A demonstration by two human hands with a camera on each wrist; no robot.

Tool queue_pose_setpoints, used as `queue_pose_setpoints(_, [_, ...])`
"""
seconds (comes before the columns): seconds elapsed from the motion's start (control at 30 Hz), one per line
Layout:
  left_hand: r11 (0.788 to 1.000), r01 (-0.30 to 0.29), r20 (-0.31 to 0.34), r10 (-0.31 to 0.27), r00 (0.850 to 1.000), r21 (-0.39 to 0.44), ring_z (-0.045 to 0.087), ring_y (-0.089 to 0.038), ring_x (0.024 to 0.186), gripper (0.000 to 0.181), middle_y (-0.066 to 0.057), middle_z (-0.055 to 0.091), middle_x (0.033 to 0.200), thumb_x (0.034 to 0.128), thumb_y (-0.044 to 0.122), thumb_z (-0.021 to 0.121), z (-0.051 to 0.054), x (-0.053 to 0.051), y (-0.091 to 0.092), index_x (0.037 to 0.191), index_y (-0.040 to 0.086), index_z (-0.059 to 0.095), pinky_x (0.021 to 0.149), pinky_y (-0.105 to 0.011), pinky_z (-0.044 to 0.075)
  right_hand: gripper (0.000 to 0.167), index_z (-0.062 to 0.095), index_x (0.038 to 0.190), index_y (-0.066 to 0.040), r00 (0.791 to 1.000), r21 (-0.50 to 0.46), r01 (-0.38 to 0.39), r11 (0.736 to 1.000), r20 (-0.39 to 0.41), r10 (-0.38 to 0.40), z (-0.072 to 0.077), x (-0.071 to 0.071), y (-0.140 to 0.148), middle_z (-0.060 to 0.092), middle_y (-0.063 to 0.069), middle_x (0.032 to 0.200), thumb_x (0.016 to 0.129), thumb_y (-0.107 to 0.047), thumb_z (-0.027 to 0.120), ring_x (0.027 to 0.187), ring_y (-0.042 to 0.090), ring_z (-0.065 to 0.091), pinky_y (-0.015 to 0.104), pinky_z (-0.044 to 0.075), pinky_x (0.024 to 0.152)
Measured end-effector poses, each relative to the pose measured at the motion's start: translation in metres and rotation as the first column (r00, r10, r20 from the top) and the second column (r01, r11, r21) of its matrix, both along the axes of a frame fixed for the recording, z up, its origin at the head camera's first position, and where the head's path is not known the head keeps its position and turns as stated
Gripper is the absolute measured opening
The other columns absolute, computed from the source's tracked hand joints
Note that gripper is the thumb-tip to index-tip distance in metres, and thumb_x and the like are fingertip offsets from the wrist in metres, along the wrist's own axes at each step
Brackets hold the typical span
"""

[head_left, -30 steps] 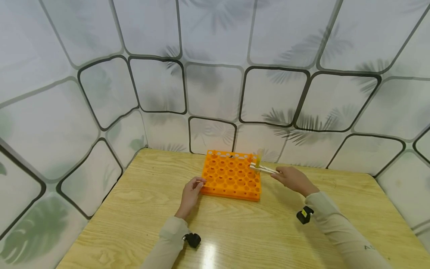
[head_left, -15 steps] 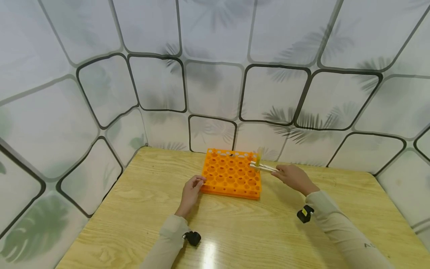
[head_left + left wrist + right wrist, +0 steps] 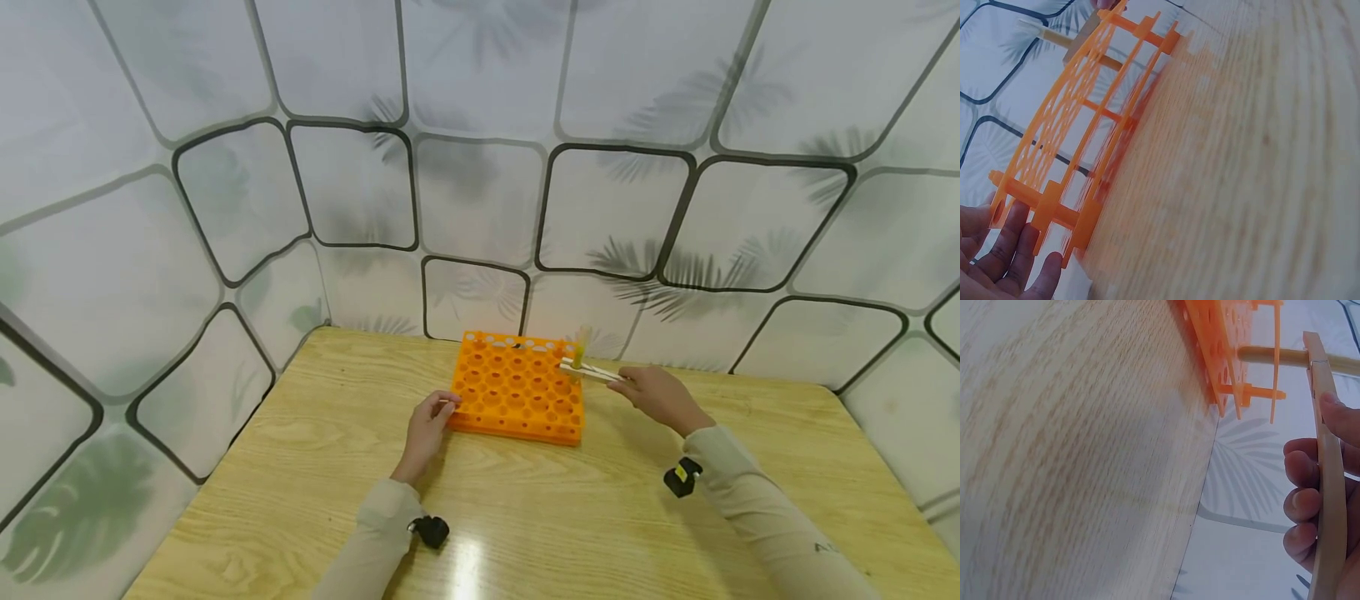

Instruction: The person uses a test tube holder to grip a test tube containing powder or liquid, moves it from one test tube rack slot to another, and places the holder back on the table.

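Note:
An orange test tube rack with rows of round holes stands on the table. My left hand grips its near left corner; in the left wrist view, curled fingers lie around the corner post. My right hand holds a wooden test tube clamp, with the fingers wrapped round its handle in the right wrist view. Caught in the clamp's jaws is a test tube of yellow liquid, upright at the rack's far right. Its lower end passes through the top plate and reaches the middle plate.
The wood-grain table ends at a patterned curtain just behind the rack. A black wrist camera sits on the left sleeve and another camera on the right sleeve.

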State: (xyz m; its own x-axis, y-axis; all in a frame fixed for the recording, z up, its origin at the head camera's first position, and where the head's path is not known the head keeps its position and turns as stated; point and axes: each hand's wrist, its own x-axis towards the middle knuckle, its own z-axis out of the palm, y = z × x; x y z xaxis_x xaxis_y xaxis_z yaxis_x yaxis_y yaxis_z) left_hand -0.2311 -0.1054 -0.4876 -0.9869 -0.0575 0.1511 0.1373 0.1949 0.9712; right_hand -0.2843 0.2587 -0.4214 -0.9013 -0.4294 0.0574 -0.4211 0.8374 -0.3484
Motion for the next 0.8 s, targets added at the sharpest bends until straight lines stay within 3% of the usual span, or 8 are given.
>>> queue_pose_setpoints(0.33, [0.999,0.009,0.009,-0.01,1.0,0.034,0.059,-0.033,0.101,0.022,-0.025,0.062,0.108,0.0978,0.008,0.047,0.002,0.001,0.0,0.105,-0.007,0.06,0.09,-0.046,0.048,0.04,0.061,0.09,-0.006,1.0,-0.014,0.014,1.0,0.005,-0.014,0.002,0.0,0.002,0.062,0.007,0.068,0.098,-0.041,0.044,0.055,0.013,0.054,0.028,0.038,0.052])
queue_pose_setpoints(0.63, [1.0,-0.005,0.014,0.005,1.0,0.031,0.059,-0.025,0.097,0.022,-0.023,0.062,0.108,0.0976,0.01,0.048,0.002,0.002,0.001,0.105,-0.006,0.062,0.087,-0.04,0.049,0.04,0.063,0.101,-0.003,1.0,-0.011,0.017,1.0,0.004,-0.017,0.007,0.002,0.001,0.066,0.007,0.073,0.098,-0.039,0.045,0.059,0.018,0.059,0.03,0.045,0.056])
queue_pose_setpoints(0.8, [0.999,0.003,0.006,-0.003,1.0,0.037,0.059,-0.032,0.099,0.022,-0.025,0.062,0.108,0.0975,0.011,0.048,0.002,0.001,0.0,0.104,-0.006,0.061,0.089,-0.045,0.049,0.039,0.063,0.098,-0.004,1.0,-0.009,0.004,1.0,0.007,-0.004,0.013,0.001,0.002,0.064,0.006,0.07,0.098,-0.039,0.044,0.056,0.014,0.057,0.03,0.044,0.056])
